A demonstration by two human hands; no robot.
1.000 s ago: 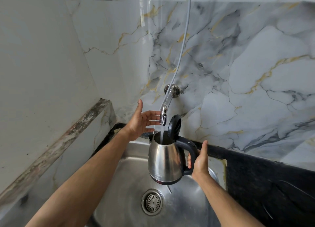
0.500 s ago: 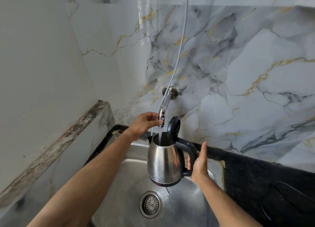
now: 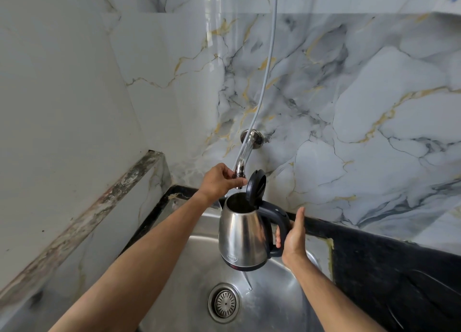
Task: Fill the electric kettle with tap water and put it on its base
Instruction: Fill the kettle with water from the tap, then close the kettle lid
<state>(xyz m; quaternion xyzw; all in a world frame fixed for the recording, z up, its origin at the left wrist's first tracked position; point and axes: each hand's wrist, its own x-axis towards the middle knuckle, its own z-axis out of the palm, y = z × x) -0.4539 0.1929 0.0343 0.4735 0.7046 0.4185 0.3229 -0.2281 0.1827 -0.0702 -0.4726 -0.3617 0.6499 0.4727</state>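
A stainless steel electric kettle (image 3: pixel 243 237) with a black handle hangs over the sink, its black lid (image 3: pixel 257 188) flipped up. My right hand (image 3: pixel 293 239) grips the handle from the right. Just above the kettle's mouth, the chrome tap (image 3: pixel 240 167) juts from the marble wall. My left hand (image 3: pixel 222 180) is closed around the tap's tip. No stream of water shows between tap and kettle. The kettle's base is not in view.
The steel sink (image 3: pixel 189 269) has a round drain strainer (image 3: pixel 224 303) below the kettle. A black stone counter (image 3: pixel 386 264) runs to the right. A grey hose (image 3: pixel 270 54) hangs down the marble wall to the tap. A white ledge (image 3: pixel 99 207) borders the left.
One second ago my left hand was open beside the tap and water ran into the kettle. Now that hand is closed on the tap's tip and the stream has stopped.
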